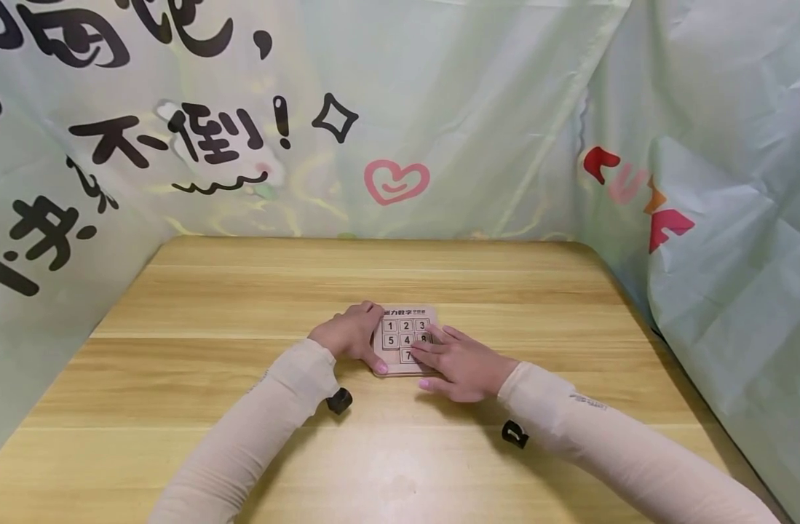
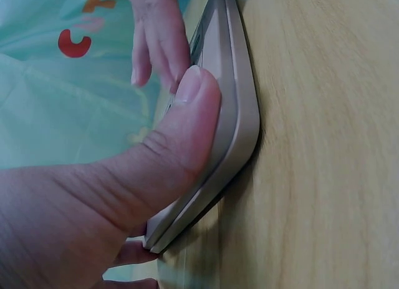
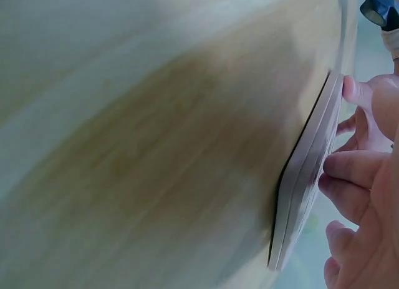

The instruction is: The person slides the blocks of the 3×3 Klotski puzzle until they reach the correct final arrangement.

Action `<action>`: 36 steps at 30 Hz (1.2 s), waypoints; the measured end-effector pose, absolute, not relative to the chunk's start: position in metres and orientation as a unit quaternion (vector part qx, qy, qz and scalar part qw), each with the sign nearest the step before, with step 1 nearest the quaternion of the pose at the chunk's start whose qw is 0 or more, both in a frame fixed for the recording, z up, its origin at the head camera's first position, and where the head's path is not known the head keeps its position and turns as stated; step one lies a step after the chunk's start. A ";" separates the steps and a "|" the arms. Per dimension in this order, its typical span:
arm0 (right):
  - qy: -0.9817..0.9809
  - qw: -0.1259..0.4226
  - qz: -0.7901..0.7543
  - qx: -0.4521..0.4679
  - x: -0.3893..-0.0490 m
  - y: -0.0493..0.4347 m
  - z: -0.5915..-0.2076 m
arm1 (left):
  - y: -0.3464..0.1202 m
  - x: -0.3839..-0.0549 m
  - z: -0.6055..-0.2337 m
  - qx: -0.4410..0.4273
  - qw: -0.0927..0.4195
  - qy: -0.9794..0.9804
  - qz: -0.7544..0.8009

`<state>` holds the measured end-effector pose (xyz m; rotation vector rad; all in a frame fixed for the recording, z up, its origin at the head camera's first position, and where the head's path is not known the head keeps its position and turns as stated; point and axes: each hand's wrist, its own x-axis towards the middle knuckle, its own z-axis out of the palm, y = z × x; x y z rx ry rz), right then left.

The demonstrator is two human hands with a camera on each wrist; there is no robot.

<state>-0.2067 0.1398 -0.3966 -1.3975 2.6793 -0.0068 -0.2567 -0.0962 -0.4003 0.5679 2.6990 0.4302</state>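
A flat, pinkish number sliding puzzle (image 1: 389,358) lies on the table, in the middle of the head view. Its tiles show 1, 2, 3 in the top row and 5, 4, 8 below; a 7 sits in the bottom row with a gap at its left. My left hand (image 1: 352,335) holds the puzzle by its left side, thumb (image 2: 184,123) at the near corner and fingers at the far edge. From the right, my right hand (image 1: 466,365) reaches over the board, its extended fingertips (image 3: 333,167) touching the tiles. This hand hides the bottom right of the board.
The wooden table (image 1: 400,466) stretches around the puzzle on all sides. Pale printed cloth (image 1: 478,131) with black characters and a pink heart hangs behind it and along both sides. Black bands sit on both wrists.
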 end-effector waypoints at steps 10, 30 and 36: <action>0.881 0.071 -0.004 -0.467 -0.219 0.113 -0.401 | -0.095 -0.255 -0.399 0.202 0.174 0.953 0.147; 0.877 0.068 0.010 -0.476 -0.210 0.123 -0.392 | -0.098 -0.259 -0.398 0.206 0.169 0.953 0.143; 0.888 0.072 -0.004 -0.454 -0.216 0.133 -0.393 | -0.097 -0.257 -0.399 0.207 0.171 0.952 0.149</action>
